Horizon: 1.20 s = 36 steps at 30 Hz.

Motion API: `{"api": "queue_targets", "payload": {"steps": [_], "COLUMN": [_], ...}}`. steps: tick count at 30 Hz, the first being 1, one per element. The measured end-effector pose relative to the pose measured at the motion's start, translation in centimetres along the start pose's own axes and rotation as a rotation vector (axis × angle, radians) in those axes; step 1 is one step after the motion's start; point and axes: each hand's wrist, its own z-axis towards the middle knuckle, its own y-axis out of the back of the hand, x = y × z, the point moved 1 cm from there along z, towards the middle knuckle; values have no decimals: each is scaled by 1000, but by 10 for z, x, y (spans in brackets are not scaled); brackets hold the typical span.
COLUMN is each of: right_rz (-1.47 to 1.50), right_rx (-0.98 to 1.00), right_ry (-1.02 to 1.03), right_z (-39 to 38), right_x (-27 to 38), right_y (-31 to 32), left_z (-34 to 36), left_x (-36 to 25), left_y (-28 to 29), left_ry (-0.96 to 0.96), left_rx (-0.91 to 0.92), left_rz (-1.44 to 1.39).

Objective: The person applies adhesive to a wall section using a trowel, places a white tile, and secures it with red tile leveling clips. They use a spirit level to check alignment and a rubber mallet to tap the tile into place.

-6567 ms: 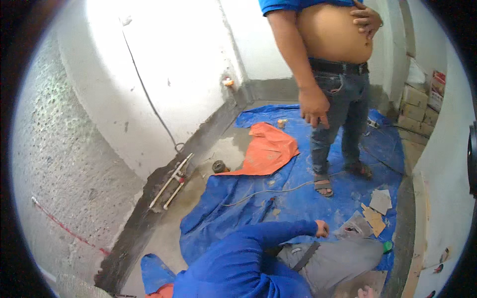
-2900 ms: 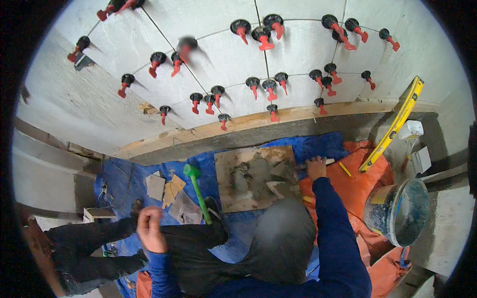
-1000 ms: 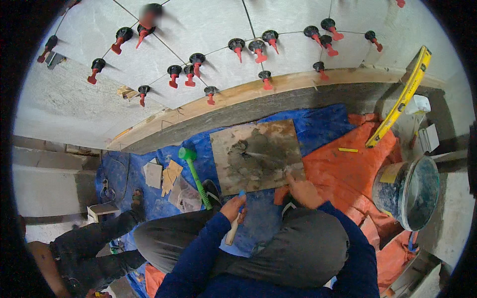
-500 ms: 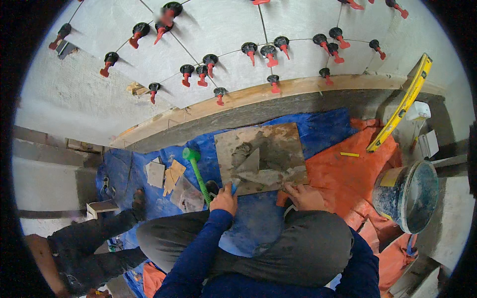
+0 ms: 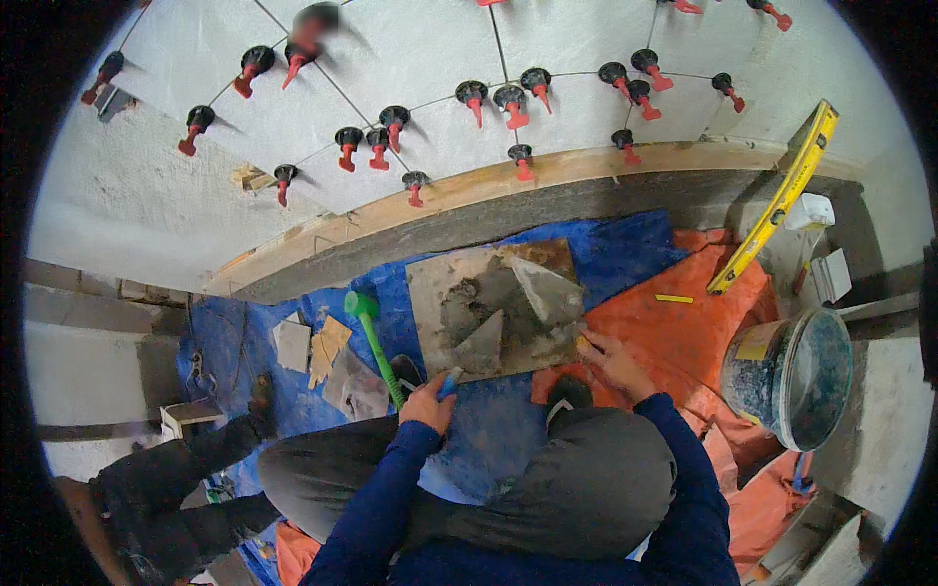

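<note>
My left hand [image 5: 424, 405] is closed round a blue-handled trowel [image 5: 447, 384], its triangular blade low on the mortar-smeared board [image 5: 431, 288]. My right hand [image 5: 614, 363] grips what looks like a yellow-handled trowel [image 5: 585, 344] at the board's right edge; its larger pale blade [image 5: 550, 293] lies over the board's upper right. Dark grey mortar [image 5: 467, 301] is spread across the middle. A green rubber mallet [image 5: 376, 342] rests left of the board.
Tiles with black-and-red levelling clips [image 5: 508, 103] cover the wall ahead. A yellow level [image 5: 772, 200] leans right, above a bucket [image 5: 782, 376]. Tile offcuts [image 5: 293, 342] lie on blue tarp [image 5: 230, 342]; orange tarp [image 5: 650, 327] lies right. Another person's legs [image 5: 181, 459] are at lower left.
Since half a second ago my right hand has risen along the board's edge, swinging its blade to the upper right. The view earlier turned from a standing co-worker to the board.
</note>
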Motion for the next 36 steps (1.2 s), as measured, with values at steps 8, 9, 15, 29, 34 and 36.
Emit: {"api": "queue_targets", "payload": {"steps": [8,9,15,29,34,36], "right_rz": [600,548,-180,-1135,-698,-971], "right_rx": [293,315,179,166,3,-172], "right_ry": [-501,-527,-114,-61,-15,45], "right_z": [-29,-32,-56,-4,35,52], "right_x": [28,30,35,-33,-81,-72], "right_y": [8,13,37,3,48,76], "left_z": [16,17,20,-14,11,12], "left_x": [0,3,7,18,35,43], "left_y": [-6,-4,-1,25,35,45], "left_ry": [-42,-57,-13,-23,-191,-155], "left_rx": [87,84,45,-3,-59,-4], "left_rz": [-180,-211,-242,147,-374,-651]}}
